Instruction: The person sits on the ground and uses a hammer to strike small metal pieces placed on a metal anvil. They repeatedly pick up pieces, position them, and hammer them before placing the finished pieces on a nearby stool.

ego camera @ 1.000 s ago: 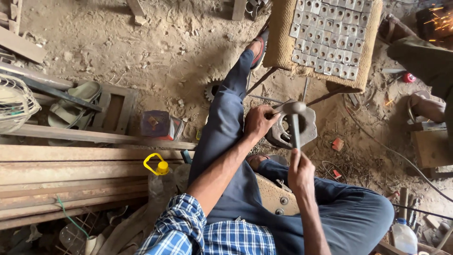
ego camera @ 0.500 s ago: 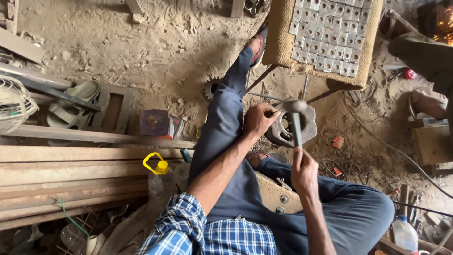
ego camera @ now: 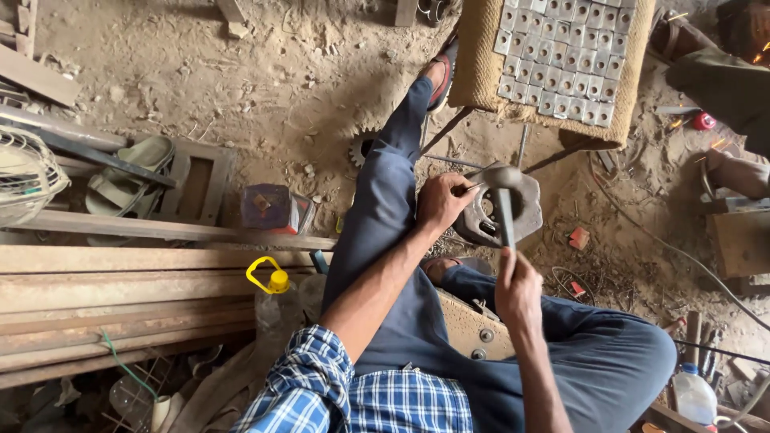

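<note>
Hammer upright in right hand, fist closed round handle, head above grey metal block on dirt floor. Left hand, arm stretched forward, pinches thin metal rod against block beside knee.

Wooden planks, sandals, yellow-capped bottle on dirt.

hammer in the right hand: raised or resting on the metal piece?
Cannot tell. The grey metal hammer, handle gripped by the right hand, overlaps the grey perforated metal piece from above; any gap is hidden.
</note>
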Available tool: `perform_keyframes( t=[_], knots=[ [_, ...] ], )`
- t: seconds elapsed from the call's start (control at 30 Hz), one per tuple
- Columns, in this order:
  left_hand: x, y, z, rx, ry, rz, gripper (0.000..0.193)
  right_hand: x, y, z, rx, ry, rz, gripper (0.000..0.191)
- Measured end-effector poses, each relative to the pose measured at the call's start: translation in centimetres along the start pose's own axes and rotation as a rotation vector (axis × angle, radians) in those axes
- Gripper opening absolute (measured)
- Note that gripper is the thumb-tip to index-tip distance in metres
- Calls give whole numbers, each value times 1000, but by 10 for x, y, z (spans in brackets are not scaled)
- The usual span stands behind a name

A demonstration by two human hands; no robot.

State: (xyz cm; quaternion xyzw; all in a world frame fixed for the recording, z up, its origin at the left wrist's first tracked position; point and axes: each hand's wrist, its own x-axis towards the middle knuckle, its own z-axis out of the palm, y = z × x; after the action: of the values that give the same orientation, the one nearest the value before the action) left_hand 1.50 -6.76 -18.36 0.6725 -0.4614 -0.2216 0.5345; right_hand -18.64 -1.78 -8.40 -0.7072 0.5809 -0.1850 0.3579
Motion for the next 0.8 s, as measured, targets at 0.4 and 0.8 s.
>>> perform_keyframes(
  t=[0.4, 0.8],
  knots=[
    [0, -10, 9, 30, 40, 35, 20, -2, 19, -8, 159, 161, -169, 58],
    [-3, -5, 6, 30, 41, 39, 19, -3, 7, -11, -29, 124, -122, 58]
  ],
)
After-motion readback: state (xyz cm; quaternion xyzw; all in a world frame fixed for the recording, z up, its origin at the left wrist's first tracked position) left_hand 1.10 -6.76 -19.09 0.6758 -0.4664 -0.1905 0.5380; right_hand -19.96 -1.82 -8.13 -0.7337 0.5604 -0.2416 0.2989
